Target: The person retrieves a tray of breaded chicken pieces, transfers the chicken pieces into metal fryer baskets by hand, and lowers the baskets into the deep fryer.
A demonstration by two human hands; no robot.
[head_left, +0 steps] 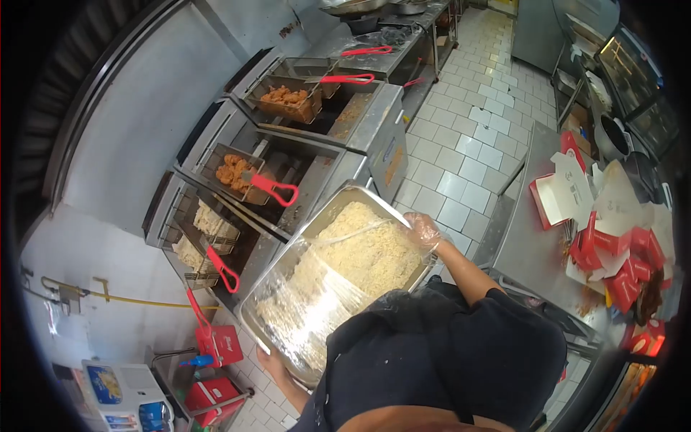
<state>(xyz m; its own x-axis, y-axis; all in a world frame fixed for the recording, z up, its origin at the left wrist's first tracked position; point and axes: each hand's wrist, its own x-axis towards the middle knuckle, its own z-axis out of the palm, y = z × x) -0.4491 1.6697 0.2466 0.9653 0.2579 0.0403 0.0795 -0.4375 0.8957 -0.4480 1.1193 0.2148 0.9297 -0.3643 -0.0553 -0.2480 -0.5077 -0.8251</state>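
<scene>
A large metal tray (253, 294) of pale crumbly breading (367, 248) is held against my body, tilted in view. Clear plastic film (324, 299) covers its lower left part. My right hand (423, 230), in a clear plastic glove, grips the tray's right rim. At the lower left rim, my left hand (272, 362) holds the tray from the side, its fingers partly hidden by it. The fryers stand beyond the tray, with fried pieces (235, 173) in one basket and pale coated pieces (214, 218) in another.
Red basket handles (275, 189) stick out from the fryers (353, 162) toward the tray. On the right, a steel table (529, 216) bears red and white boxes (568, 191). Tiled floor (453, 183) runs between. Red bags (219, 345) are at the lower left.
</scene>
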